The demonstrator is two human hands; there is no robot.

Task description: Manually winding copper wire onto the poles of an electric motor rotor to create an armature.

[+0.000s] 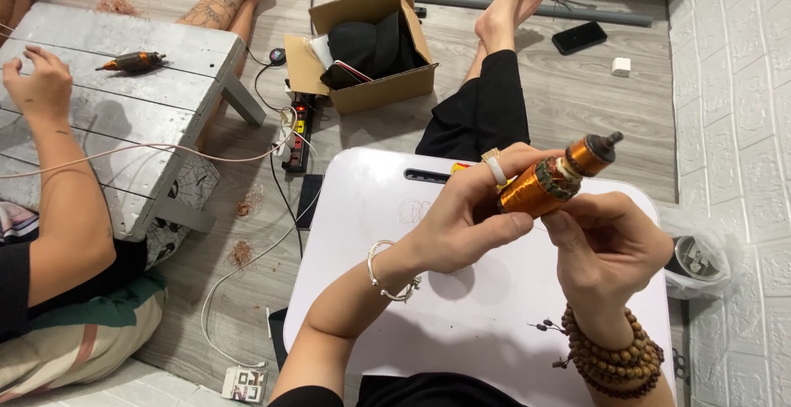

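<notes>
**Copper-wound rotor, held in both hands above the white surface**

My left hand (461,222) is closed around the motor rotor (554,180), fingers wrapped over its wound body, thumb pressed along the underside. My right hand (606,246) comes up from below, fingers curled, thumb and forefinger pinching at the lower edge of the copper winding. So both hands are gripping the same piece, and it sits in the air just above the white surface (461,325), tilted, shaft end pointing up and to the right.

How does it feel to handle? I judge it dense for its size: a steel core inside all that wire. It is stiff, no give in it. The winding is the delicate part; fine lacquered copper will likely scratch or snag under a nail. The smooth orange collar near the shaft looks slippery. The safest hold, I reckon, is around the core's middle or on the shaft tip (612,138), not on loose wire ends.

Looking outward: a plastic bag (700,263) with small parts lies at the surface's right edge. Across the floor, another person's hand (37,86) rests on a grey wooden bench (124,139), where a second rotor (132,63) lies. Beyond are an open cardboard box (371,44), a power strip (298,135) and a phone (580,37).
</notes>
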